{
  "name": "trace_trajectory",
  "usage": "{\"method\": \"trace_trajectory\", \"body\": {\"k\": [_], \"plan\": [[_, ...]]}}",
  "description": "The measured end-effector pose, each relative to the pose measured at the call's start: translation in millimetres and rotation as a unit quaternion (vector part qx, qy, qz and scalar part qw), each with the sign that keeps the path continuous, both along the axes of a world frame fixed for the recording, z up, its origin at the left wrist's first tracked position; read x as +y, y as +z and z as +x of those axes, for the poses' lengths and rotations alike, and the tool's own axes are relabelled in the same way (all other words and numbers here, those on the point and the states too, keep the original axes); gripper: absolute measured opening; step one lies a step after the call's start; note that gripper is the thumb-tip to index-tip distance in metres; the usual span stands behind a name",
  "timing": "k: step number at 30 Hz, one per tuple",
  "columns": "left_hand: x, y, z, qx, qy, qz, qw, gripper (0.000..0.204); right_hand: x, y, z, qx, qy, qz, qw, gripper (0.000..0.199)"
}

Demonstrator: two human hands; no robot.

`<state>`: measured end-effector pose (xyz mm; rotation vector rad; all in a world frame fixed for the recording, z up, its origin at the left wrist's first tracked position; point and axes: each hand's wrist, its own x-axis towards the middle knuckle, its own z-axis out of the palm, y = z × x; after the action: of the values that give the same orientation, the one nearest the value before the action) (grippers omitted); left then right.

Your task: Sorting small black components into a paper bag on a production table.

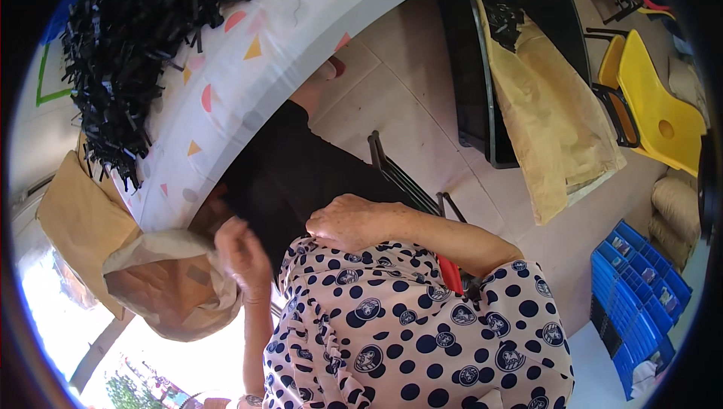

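Left hand (245, 254) blurred, part-curled beside bag (169, 288); right hand (343, 222) curled, mid-frame; we can't tell either's grip. We've patterned table (245, 104) upper left, yellow chair (663, 100) upper right.

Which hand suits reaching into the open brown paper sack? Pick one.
Likely the left hand: it is right beside the open brown paper sack, while the right hand is farther off.

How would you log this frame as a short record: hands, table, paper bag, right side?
Left hand: blurred, by the bag's rim; grip unclear
Right hand: in front of the pale dark-dotted shirt; contents unclear
Table: white patterned cover, heap of thin black pieces
Bag: brown paper, mouth open
Right side: long tan sack over black plastic bin; yellow plastic chair
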<state>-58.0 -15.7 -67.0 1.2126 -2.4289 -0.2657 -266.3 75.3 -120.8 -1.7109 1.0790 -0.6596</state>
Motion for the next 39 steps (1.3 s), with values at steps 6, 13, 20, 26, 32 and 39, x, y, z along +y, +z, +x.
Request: {"method": "trace_trajectory", "body": {"k": [6,13,20,26,32,39], "plan": [[21,-8,-59,0.054,-0.030,0.510,0.858,0.044,-1,-7,2,-0.235,-0.269,0.001,0.934,0.021],[17,-10,-89,0.192,-0.008,0.638,0.746,0.048,-14,1,-9,-0.138,-0.447,-0.177,0.866,0.018],[21,-2,-88,0.074,-0.034,0.664,0.743,0.026,-25,-37,-27,-0.234,-0.412,-0.195,0.859,0.013],[20,-8,-87,0.115,-0.011,0.700,0.704,0.026,-51,-257,-72,0.115,-0.670,-0.067,0.730,0.020],[18,-9,-71,0.109,0.052,0.698,0.706,0.027,-58,-258,-47,0.055,-0.653,-0.051,0.753,0.021],[17,-13,-82,0.110,0.033,0.716,0.688,0.026,-92,-218,-63,0.090,-0.590,0.028,0.802,0.028]]}}
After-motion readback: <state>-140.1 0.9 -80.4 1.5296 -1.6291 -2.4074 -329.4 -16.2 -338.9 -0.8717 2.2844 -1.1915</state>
